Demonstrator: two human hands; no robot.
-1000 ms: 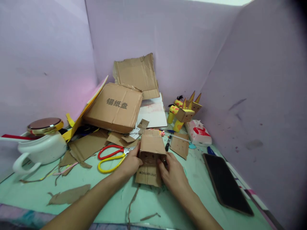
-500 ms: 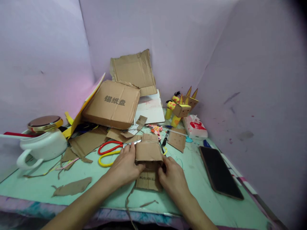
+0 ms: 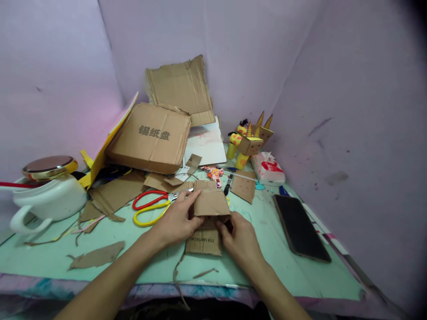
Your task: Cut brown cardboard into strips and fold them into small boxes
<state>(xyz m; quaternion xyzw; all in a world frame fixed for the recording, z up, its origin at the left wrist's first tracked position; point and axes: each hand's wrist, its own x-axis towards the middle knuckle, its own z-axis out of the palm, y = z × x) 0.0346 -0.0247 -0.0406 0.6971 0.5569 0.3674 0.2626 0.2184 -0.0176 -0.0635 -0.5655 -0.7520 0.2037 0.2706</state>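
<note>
Gripped between both hands, a folded cardboard piece [image 3: 210,209] was held low over the mint-green tabletop [image 3: 267,262], near its front edge; the left hand [image 3: 176,220] pinched its left side and the right hand [image 3: 238,238] its lower right corner. Red-and-yellow scissors [image 3: 151,206] lay just left of it. A black phone [image 3: 300,227] was seen to the right, a white pot [image 3: 50,202] far left. Lilac paper walls [image 3: 350,89] enclosed the surface, where cardboard scraps [image 3: 96,257] were scattered.
</note>
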